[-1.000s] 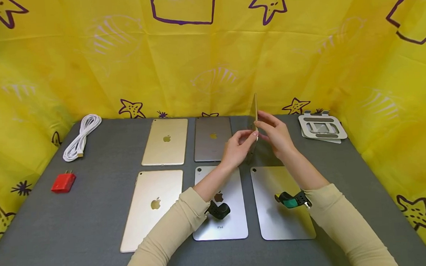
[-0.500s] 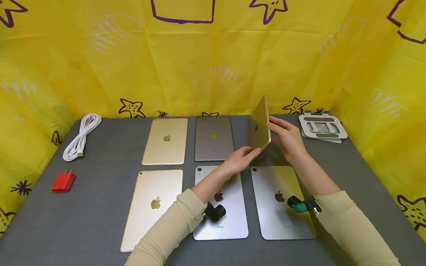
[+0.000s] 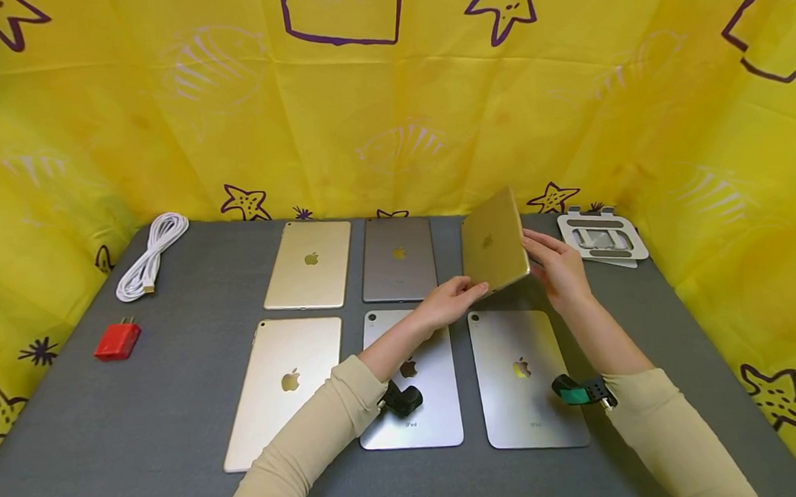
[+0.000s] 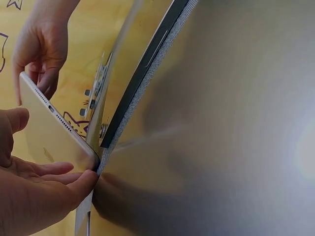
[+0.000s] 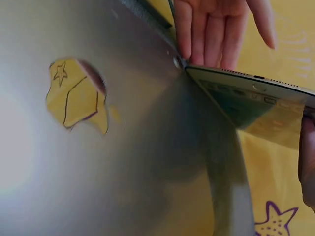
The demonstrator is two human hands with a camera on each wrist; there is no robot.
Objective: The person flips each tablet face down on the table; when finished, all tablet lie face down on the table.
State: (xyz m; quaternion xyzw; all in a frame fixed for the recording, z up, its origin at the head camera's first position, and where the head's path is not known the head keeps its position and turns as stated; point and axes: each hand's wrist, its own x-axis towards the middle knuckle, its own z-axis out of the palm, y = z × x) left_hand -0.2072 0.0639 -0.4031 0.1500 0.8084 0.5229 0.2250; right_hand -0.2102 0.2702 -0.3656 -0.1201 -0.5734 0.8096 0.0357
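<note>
In the head view, a gold tablet (image 3: 493, 243) is tilted up off the table at the back right, its back facing me. My right hand (image 3: 564, 272) grips its right edge. Its lower left corner meets my left hand (image 3: 445, 300); straight left fingers touch that corner in the right wrist view, the thumb standing apart. The dark glossy screen (image 5: 270, 115) shows there. Beneath both arms lie a silver tablet (image 3: 442, 405) and, to its right, another silver tablet (image 3: 524, 408), backs up. A grey tablet (image 3: 382, 276) lies left of the raised one.
Further left are a gold tablet (image 3: 304, 281) and a larger pale gold tablet (image 3: 264, 416). A coiled white cable (image 3: 152, 256) and a red charger plug (image 3: 118, 342) sit at far left. A metal stand (image 3: 602, 237) lies back right, near the yellow cloth (image 3: 390, 112).
The raised tablet has turned from edge-on to showing its gold back, dropping lower. My right hand moved right and down. My left hand slid from pinching the edge to the lower corner.
</note>
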